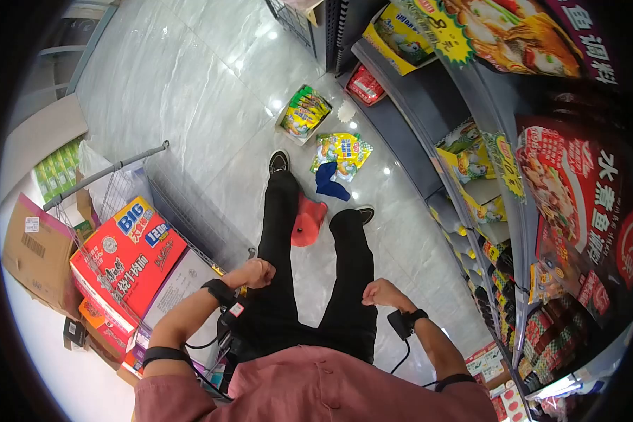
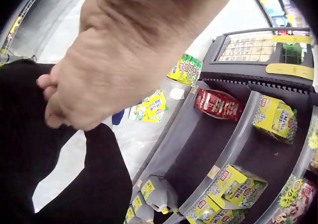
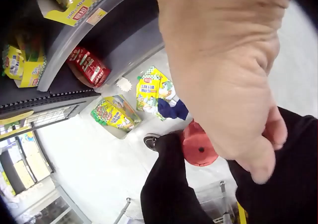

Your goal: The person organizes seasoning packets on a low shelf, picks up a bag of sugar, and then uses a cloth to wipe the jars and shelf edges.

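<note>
Pouches (image 1: 349, 148) lie flat at 1 o'clock from the red stool (image 1: 308, 226), partly under blue cloth (image 1: 330, 184); at 12 o'clock a carton (image 1: 288, 135) keeps others together, presumably for display. Left hand (image 1: 259, 273) and right hand (image 1: 385, 292), loosely curled, hold nothing.

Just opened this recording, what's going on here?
A person in a reddish shirt is between a loaded wire cart and stocked shelves. The left hand and right hand are near the legs, with nothing in either grip. On the floor ahead, a dark blue cloth lies partly over yellow packets; beside them, more packets sit in an open box.
</note>
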`<state>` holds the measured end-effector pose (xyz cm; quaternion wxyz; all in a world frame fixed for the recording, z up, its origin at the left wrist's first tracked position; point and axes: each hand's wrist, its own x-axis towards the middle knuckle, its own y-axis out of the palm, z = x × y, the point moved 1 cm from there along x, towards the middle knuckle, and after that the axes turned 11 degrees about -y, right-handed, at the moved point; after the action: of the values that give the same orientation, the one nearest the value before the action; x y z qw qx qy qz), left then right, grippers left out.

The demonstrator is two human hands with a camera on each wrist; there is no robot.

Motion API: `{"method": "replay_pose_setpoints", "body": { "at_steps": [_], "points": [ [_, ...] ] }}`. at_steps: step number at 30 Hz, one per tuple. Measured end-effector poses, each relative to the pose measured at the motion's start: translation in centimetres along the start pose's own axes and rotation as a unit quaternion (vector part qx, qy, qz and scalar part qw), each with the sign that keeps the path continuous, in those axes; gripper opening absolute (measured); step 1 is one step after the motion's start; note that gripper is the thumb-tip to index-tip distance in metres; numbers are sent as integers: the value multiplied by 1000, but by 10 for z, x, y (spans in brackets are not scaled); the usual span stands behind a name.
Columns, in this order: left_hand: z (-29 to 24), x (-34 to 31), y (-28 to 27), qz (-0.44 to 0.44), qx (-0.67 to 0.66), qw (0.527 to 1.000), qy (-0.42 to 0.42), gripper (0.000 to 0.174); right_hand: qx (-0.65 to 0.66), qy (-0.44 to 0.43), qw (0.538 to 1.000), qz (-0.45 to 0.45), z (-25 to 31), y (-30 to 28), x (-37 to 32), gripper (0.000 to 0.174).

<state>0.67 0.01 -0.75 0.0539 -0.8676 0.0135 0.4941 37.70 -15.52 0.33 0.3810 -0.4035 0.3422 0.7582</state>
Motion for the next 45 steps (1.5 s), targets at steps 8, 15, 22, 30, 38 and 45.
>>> {"method": "replay_pose_setpoints", "body": {
  "at_steps": [8,15,22,30,38,45],
  "points": [
    [13,-6,-6,329,-245,912,-16,15,55,-14,954,295,37,7,37,11],
    [-8,41,-59,-253,21,964,-78,28,103,-122,987,-14,8,-46,157,27],
    [25,90,-93,-457,26,889,-13,40,117,-78,983,-121,27,-110,293,29],
    [52,130,-142,-501,40,863,51,36,-118,-102,953,-260,-63,-190,527,52],
    [96,154,-147,-527,72,835,137,38,-84,81,845,-522,-7,-203,532,112],
    [111,180,-139,-592,122,770,203,40,-125,-4,897,-424,-9,-237,543,88]
  ]
}}
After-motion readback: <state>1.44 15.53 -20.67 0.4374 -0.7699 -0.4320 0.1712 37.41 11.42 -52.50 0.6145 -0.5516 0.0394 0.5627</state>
